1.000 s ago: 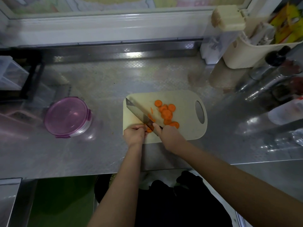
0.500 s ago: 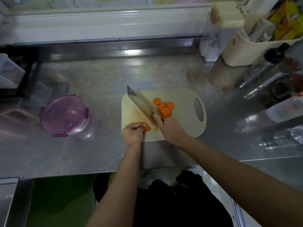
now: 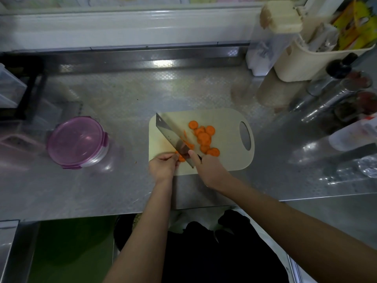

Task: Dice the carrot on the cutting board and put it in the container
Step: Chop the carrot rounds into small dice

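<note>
A pale cutting board (image 3: 228,123) lies on the steel counter. Several orange carrot rounds (image 3: 204,137) are piled on its middle. My left hand (image 3: 163,166) pinches a small carrot piece (image 3: 181,158) at the board's near left corner. My right hand (image 3: 208,168) grips the handle of a wide cleaver (image 3: 171,135), forefinger along the blade. The blade runs diagonally towards the board's far left, its edge down beside the held piece. A round container with a purple lid (image 3: 78,141) stands closed to the left of the board.
A cream basket (image 3: 318,52) with packets, a clear lidded jar (image 3: 271,31), and dark bottles (image 3: 342,82) crowd the back right. A clear plastic bottle (image 3: 355,135) lies at the right. A dark rack (image 3: 22,86) and clear boxes stand at the far left. The counter's front edge (image 3: 81,216) is near me.
The cleaver rose off the board half a second ago and has come back down next to the carrot piece. My left hand has stayed on the piece.
</note>
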